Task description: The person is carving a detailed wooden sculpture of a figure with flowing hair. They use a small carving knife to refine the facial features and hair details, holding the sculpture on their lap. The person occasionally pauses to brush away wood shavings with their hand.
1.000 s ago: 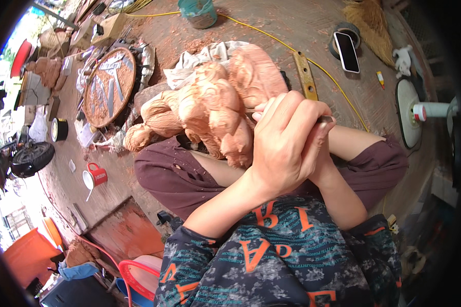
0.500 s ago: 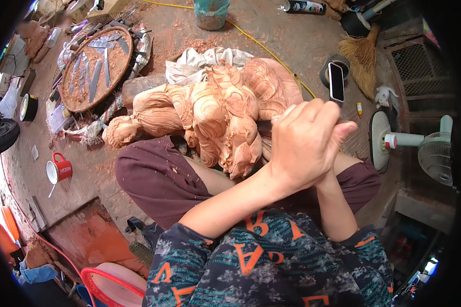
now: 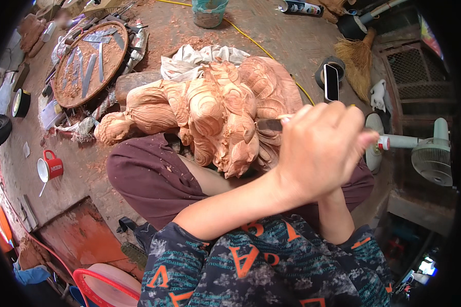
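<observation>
A reddish wood carving [image 3: 205, 105] of a robed figure lies across in front of my crossed legs, its rounded head at the left. My left hand [image 3: 317, 148] is closed in a fist, back of the hand up, around a carving chisel. The dark flat blade of that chisel [image 3: 269, 124] sticks out from the fist's left side and reaches the carved folds at the figure's right part. Under and behind the left hand comes my right wrist [image 3: 334, 199]; the right hand's fingers are hidden there. A fingertip shows beside the blade, but I cannot tell whose.
A round woven tray [image 3: 89, 94] at the far left holds several blades and wood shavings. Pale cloth [image 3: 205, 55] bunches behind the carving. Around are a red mug [image 3: 53, 166], a teal bucket [image 3: 208, 18], a phone [image 3: 331, 83], a straw broom [image 3: 357, 64] and a fan [image 3: 432, 161].
Both hands have drawn slightly right, away from the carving, and more of the chisel blade shows. The whole view has shifted a little; the carving's pose looks unchanged.
</observation>
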The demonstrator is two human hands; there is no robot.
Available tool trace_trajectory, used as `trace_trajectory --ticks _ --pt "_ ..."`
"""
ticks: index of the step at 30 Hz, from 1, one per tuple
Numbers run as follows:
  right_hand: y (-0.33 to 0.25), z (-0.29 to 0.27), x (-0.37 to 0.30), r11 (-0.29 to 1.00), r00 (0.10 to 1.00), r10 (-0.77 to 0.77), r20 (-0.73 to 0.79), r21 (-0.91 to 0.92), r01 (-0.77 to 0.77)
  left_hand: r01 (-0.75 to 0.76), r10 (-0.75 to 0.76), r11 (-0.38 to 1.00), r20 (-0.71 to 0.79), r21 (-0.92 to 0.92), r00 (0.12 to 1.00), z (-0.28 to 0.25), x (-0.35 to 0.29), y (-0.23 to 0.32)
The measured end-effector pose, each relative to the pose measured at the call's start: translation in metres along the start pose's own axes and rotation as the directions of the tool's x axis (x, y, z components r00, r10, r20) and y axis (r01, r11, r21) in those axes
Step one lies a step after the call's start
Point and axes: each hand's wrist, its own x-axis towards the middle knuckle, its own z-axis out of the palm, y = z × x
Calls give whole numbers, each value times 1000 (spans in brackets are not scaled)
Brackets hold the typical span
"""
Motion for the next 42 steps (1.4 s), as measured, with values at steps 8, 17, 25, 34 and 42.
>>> trace_trajectory --ticks 8,17,25,34,42 --pt "-24 -37 -15 993 993 117 -32 20 -117 -14 32 991 130 -134 991 -10 -1 23" --pt "-35 -77 -18 692 697 479 533 260 -674 -369 253 885 372 285 893 -45 -31 -17" --pt "-6 -50 -24 997 996 -52 75 53 48 -260 178 926 291 275 940 -31 -23 -4" --pt "11 1 -30 999 985 31 -169 30 -26 -207 206 978 257 -20 944 5 -27 14" --pt "5 -5 -52 1000 980 23 -200 -14 -26 -142 151 989 387 -52 910 -2 -25 -1"
